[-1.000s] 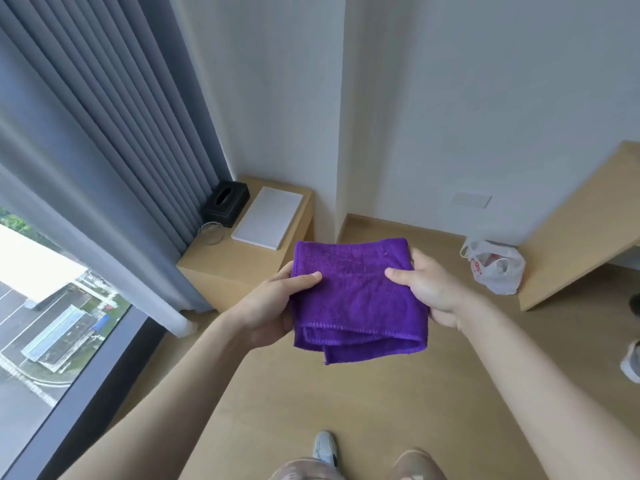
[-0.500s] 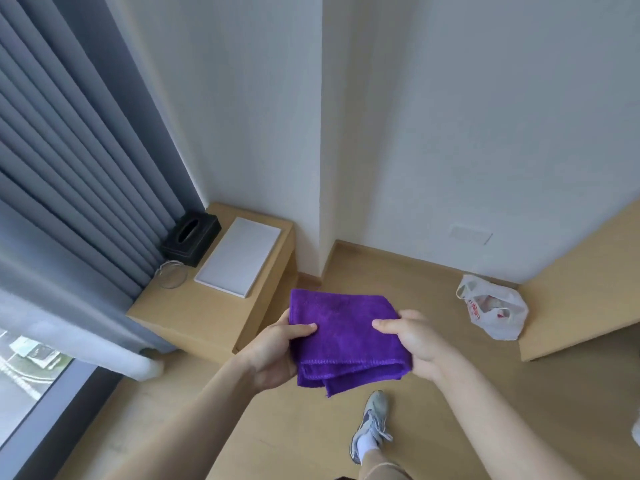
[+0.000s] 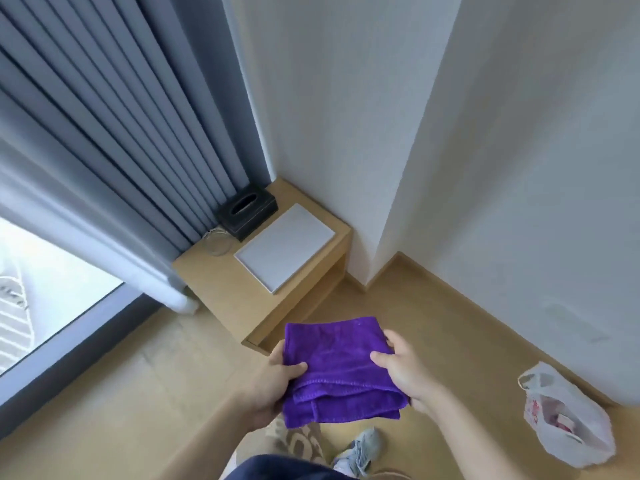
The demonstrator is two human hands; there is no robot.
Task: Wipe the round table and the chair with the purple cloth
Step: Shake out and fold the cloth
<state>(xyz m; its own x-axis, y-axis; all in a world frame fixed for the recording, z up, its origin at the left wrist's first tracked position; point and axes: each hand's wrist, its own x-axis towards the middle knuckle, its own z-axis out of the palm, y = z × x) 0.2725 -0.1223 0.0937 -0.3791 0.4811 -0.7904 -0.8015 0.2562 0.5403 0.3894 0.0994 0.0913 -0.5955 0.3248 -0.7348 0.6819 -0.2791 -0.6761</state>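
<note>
While both hands still grip the purple cloth (image 3: 337,368), the plastic bag (image 3: 568,420) sits lower right.

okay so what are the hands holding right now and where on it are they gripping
Both hands hold the folded purple cloth in the air. The left hand pinches its left edge and the right hand its right edge, thumbs on top.

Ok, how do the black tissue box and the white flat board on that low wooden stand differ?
The tissue box is black, boxy and raised, with a slot on top; the white board is pale, thin and flat. The board covers more of the stand. The box sits nearer the curtain. Both rest on the stand.
</note>
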